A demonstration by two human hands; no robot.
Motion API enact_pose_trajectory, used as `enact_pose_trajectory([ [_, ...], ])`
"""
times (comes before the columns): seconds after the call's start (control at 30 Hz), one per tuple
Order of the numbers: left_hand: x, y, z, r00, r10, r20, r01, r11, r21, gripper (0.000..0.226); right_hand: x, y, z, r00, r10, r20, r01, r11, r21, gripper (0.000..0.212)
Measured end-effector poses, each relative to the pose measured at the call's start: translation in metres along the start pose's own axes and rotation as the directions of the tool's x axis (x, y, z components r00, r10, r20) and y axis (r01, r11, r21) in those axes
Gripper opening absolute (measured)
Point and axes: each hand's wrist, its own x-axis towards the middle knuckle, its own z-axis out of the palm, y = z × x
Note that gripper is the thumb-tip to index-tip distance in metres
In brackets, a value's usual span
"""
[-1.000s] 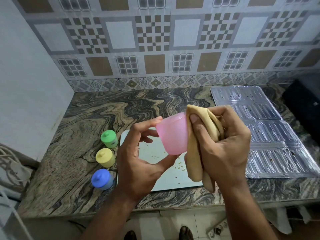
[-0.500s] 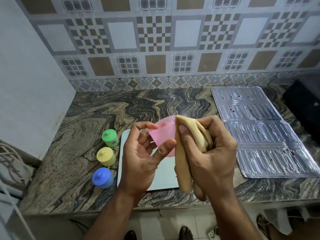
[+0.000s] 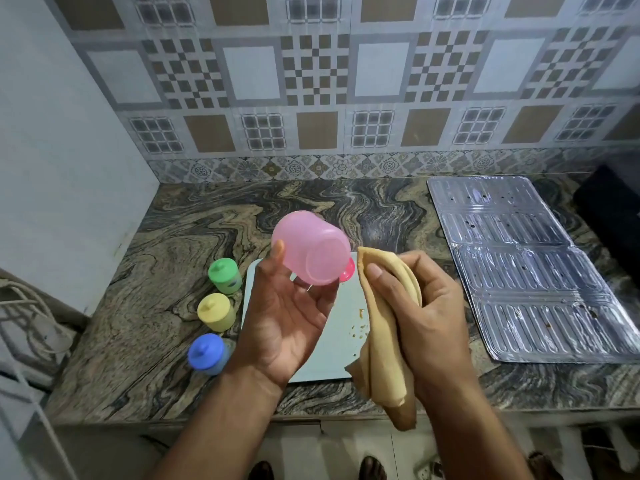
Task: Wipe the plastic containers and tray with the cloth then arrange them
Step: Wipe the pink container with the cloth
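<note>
My left hand (image 3: 287, 313) holds a pink plastic container (image 3: 311, 247) above the counter, thumb and fingers around it, its base turned toward me. My right hand (image 3: 419, 306) grips a folded tan cloth (image 3: 384, 334) just right of the container, not touching it. Below both hands lies a white tray (image 3: 343, 327) with crumbs on it. A pink lid (image 3: 348, 270) peeks out on the tray behind the container. Green (image 3: 224, 275), yellow (image 3: 214, 311) and blue (image 3: 207, 353) lidded containers stand in a line left of the tray.
A ribbed foil sheet (image 3: 530, 271) covers the counter at the right, with a dark object (image 3: 613, 209) beyond it. The marbled counter (image 3: 180, 244) meets a white wall on the left and a tiled wall behind. Cables hang at the far left.
The cloth has come out of the pink container and moved right. My left hand has turned the container so its base faces me and raised it.
</note>
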Motion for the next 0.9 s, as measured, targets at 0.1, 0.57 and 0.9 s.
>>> enact_pose_trajectory([
  [0.1, 0.004, 0.001, -0.002, 0.998, -0.006, -0.068, -0.002, 0.993, -0.121, 0.103, -0.004, 0.003, 0.000, 0.993, -0.087, -0.082, 0.080, 0.993, -0.082, 0.007],
  [0.57, -0.003, -0.011, -0.006, 0.965, 0.262, 0.026, -0.257, 0.913, 0.316, 0.068, -0.003, -0.003, 0.014, 0.920, -0.388, -0.057, 0.331, 0.846, -0.418, 0.014],
  [0.9, -0.016, 0.018, -0.005, 0.786, 0.351, 0.509, -0.554, 0.035, 0.832, 0.080, 0.029, 0.021, -0.012, 0.999, -0.029, -0.030, 0.022, 0.976, -0.218, 0.005],
])
